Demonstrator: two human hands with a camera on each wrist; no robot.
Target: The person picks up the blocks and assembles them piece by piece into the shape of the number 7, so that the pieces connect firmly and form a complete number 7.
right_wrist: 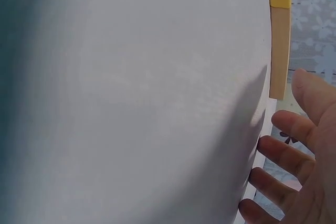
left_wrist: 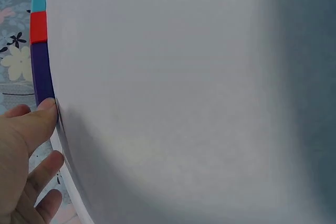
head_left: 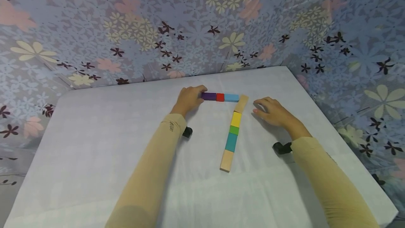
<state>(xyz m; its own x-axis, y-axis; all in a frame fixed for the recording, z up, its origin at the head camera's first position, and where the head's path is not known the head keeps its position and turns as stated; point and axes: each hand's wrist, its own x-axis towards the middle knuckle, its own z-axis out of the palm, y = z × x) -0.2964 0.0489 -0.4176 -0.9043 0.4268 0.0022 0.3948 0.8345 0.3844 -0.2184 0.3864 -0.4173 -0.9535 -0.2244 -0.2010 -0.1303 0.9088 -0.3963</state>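
My left hand [head_left: 189,97] pinches the left end of a purple block [head_left: 209,96]; in the left wrist view the thumb [left_wrist: 47,109] lies against that block. A red block [head_left: 220,97] and a light blue block [head_left: 231,97] continue the row rightward. At the row's right end stands a tilted natural wood block [head_left: 242,103]. Below it a line runs toward me: a yellow block [head_left: 236,119], a green block [head_left: 234,130], a teal block [head_left: 231,142] and another wood block [head_left: 226,160]. Beside the tilted wood block, my right hand [head_left: 272,111] hovers with relaxed fingers, holding nothing.
A white cloth covers the table [head_left: 104,143]. Its far edge meets a flowered fabric backdrop [head_left: 177,27], which also wraps the right side. Black wrist cameras [head_left: 187,132] hang beneath both sleeves.
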